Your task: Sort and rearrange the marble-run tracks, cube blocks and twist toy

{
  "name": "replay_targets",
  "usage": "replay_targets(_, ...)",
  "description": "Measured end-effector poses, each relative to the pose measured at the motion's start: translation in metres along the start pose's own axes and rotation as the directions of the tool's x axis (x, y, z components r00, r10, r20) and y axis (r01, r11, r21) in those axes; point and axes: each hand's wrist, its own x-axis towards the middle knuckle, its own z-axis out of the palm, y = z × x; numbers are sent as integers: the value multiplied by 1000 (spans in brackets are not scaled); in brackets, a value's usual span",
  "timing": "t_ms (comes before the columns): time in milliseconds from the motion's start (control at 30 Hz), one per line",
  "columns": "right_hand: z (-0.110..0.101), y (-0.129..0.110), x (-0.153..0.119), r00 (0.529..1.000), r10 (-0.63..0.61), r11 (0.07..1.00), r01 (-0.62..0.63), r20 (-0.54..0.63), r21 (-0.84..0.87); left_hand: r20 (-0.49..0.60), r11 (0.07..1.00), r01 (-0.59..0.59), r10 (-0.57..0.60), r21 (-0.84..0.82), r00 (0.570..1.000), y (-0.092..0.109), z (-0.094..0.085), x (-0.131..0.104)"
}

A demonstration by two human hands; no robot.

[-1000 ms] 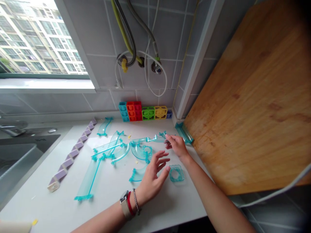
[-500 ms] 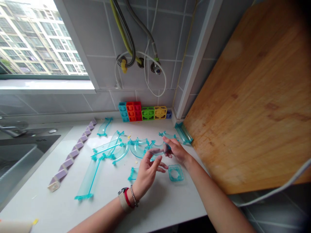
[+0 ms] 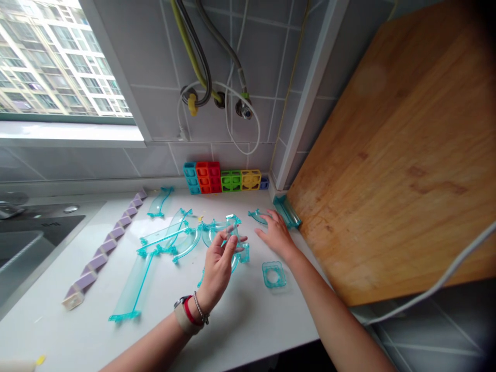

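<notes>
My left hand, a watch and bracelets on its wrist, is closed on a clear teal curved track piece, which it seems to hold above the counter. Fingers cover part of that piece. My right hand reaches over the counter, thumb and fingers apart, its fingertips at the end of another teal curved track piece; whether they touch is hard to see. A square teal piece with a round hole lies between my forearms. Left of my hands are joined teal track pieces with a long straight track.
A row of lilac blocks runs diagonally beside the sink. Coloured cubes stand against the tiled wall. A teal trough lies beside the leaning wooden board. A white cable crosses at right.
My hands have separated. The right one has moved back and opened toward the curved track by the wall; the left one has moved slightly left and tilted up with a track piece. The view shifted slightly.
</notes>
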Motion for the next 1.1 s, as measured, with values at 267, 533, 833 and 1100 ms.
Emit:
replay_targets(267, -7, -7, 4, 997, 77, 974, -69, -27, 216, -66, 999, 8, -11, -42, 998, 9, -5, 9)
replay_targets(533, -18, -32, 3, 924, 200, 178, -361, 326, 915, -33, 990, 74, -79, -122, 996, 13, -7, 15)
replay_targets(833, -19, -51, -8, 931, -19, 87, -362, 364, 928, -46, 997, 58, -61, -56, 997, 15, -6, 14)
replay_targets(1100, -20, -52, -7, 927, -76, 134, -357, 368, 925, -22, 1000, 18, -18, 9, 1000, 12, -5, 14)
